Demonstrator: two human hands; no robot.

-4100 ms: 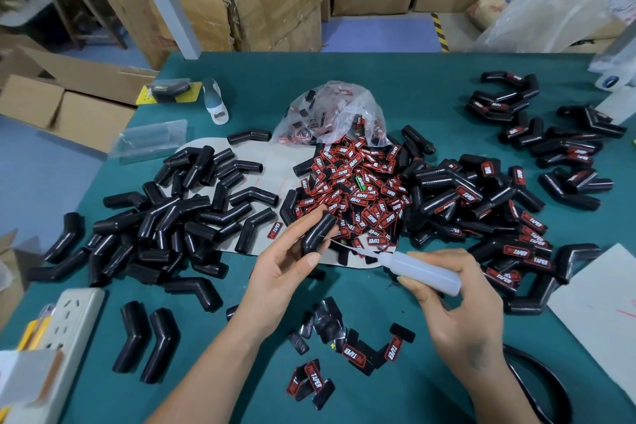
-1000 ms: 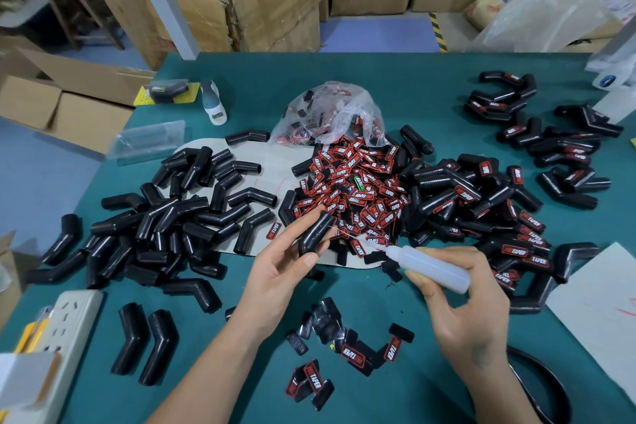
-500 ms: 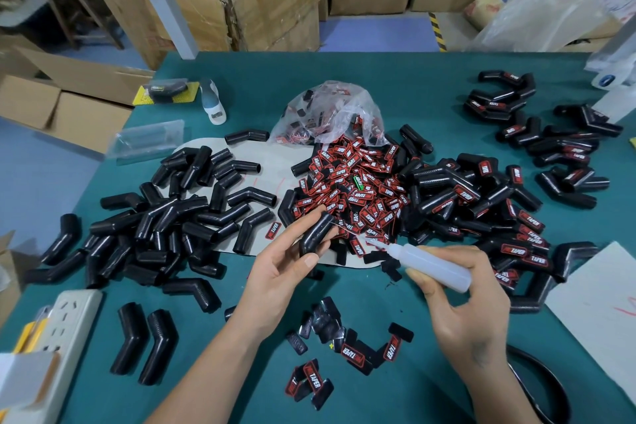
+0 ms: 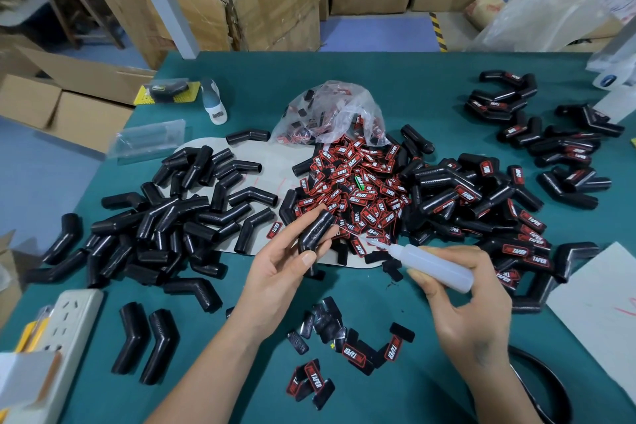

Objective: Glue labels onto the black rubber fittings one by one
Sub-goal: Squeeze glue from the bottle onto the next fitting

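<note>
Cardboard boxes (image 4: 275,0) stand behind a teal desk (image 4: 395,86) that fills most of the frame. From the head camera, a heap of unlabelled black fittings (image 4: 165,217) spreads across the left middle, a red-and-black label pile (image 4: 354,189) sits at centre below a clear plastic bag (image 4: 330,113), and labelled fittings (image 4: 481,203) lie to the right. The left hand (image 4: 278,272) grips one black fitting (image 4: 315,229) between thumb and fingers, just below the label pile. The right hand (image 4: 464,299) grasps a translucent glue bottle (image 4: 430,263), its nozzle pointing toward the held fitting, with a thin strand between them. Loose labels (image 4: 347,351) lie near the lower centre; a white power strip (image 4: 65,320) sits lower left.
</note>
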